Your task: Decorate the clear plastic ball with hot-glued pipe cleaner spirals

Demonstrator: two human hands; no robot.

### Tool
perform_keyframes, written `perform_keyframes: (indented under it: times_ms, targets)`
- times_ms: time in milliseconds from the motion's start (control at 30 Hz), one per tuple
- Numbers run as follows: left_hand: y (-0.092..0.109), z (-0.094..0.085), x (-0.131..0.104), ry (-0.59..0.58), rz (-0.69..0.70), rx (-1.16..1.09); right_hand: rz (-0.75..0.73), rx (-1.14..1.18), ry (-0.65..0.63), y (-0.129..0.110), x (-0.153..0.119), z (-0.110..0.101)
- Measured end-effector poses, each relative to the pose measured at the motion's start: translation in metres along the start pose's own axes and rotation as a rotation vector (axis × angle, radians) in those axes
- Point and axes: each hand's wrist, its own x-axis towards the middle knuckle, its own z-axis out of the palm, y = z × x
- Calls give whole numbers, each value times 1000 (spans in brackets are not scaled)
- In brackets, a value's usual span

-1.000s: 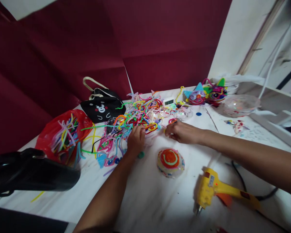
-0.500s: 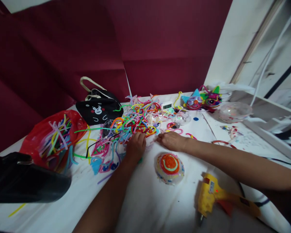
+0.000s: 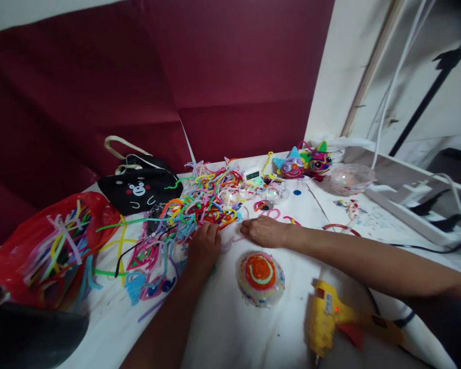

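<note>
Between our curled left hand (image 3: 204, 245) and curled right hand (image 3: 265, 232) (we cannot tell what either grips) a thin pale-pink strand (image 3: 233, 240) runs sideways over the table (image 3: 223, 328), near fuzzy, tangled pipe cleaners (image 3: 207, 197) and a rounded, orange-topped dome (image 3: 261, 279)

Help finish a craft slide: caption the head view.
Left hand and right hand by a heap of colorful pipe cleaners, a decorated dome and a glue gun nearby.

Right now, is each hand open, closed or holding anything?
Left hand: fingers curled by the pipe-cleaner pile; any hold cannot be told.
Right hand: fingers bent beyond the decorated dome; same.
</note>
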Motion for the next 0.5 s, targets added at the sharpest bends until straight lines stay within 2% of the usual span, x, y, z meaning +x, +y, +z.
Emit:
perform_keyframes:
  times_ms: [200, 367, 500]
  targets:
    - [-1, 3, -1, -1, 10, -5, 39, 290, 101, 16, -22, -22]
    - [-1, 3, -1, -1, 14, -18, 104, 585, 225, 51, -41, -44]
    - [-1, 4, -1, 2, 20, -39, 162, 730, 254, 77, -62, -45]
